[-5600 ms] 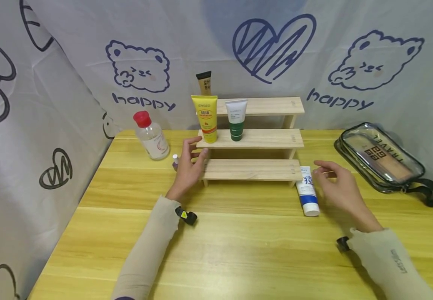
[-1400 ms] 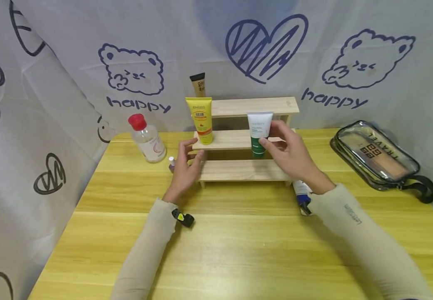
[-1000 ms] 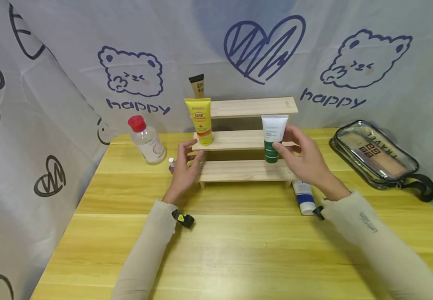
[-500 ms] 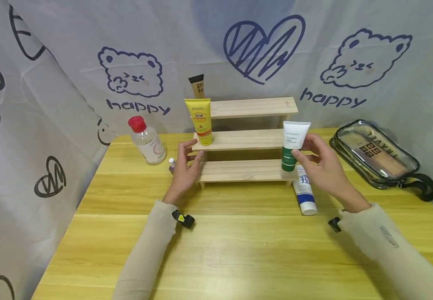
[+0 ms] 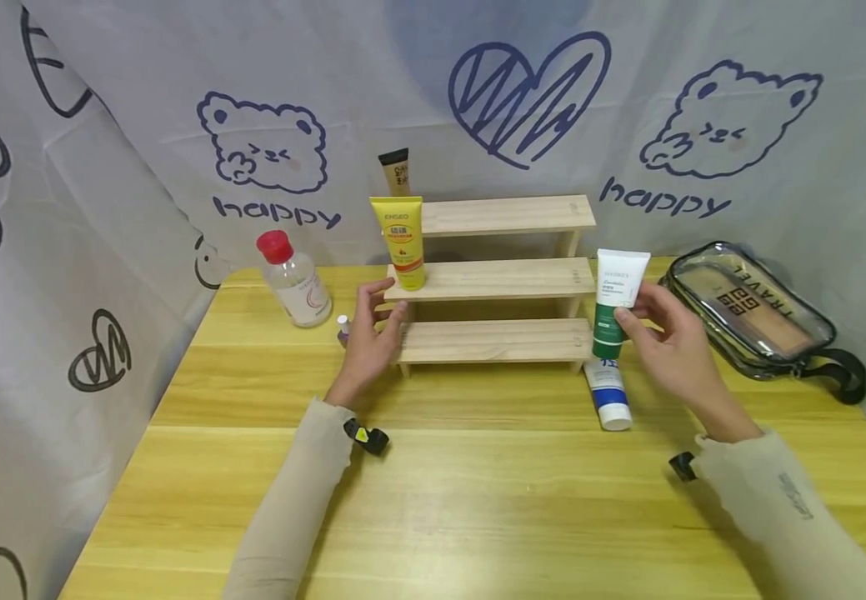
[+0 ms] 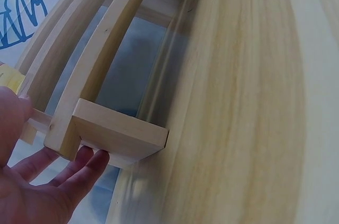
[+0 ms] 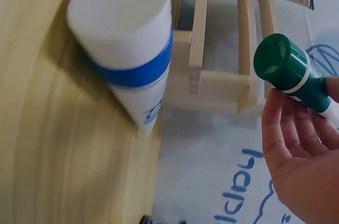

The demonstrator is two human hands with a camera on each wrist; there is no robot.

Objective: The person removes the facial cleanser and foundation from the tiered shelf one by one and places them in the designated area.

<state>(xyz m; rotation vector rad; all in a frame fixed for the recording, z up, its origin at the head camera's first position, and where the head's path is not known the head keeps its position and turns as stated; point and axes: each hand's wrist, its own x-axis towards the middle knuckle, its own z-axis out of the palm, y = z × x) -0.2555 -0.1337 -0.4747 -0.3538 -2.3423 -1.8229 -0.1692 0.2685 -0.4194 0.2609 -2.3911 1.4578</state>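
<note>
My right hand (image 5: 668, 342) pinches a white and green squeeze tube (image 5: 623, 279), raised at the right end of the three-tier wooden shelf (image 5: 500, 340). The tube is upright with its green cap (image 7: 280, 62) down. Under it, partly covered in the head view, a white and blue tube (image 5: 613, 404) lies on the table. At the shelf's left end my left hand (image 5: 372, 333) holds the wood, fingers against the end and leg, thumb above the lowest board. A yellow tube (image 5: 404, 246) stands on the middle tier, close to that hand. Behind it shows a black-ended beige tube (image 5: 397, 175).
A red-capped clear bottle (image 5: 296, 287) stands left of the shelf. A small white-capped bottle (image 5: 343, 327) is partly hidden beside my left hand. On the right lies a clear travel pouch (image 5: 751, 312). A printed cloth (image 5: 372, 92) hangs behind the table.
My right hand has taken the white and green tube off the middle tier and carried it right, past the shelf's end. My left hand has stayed at the shelf's left end.
</note>
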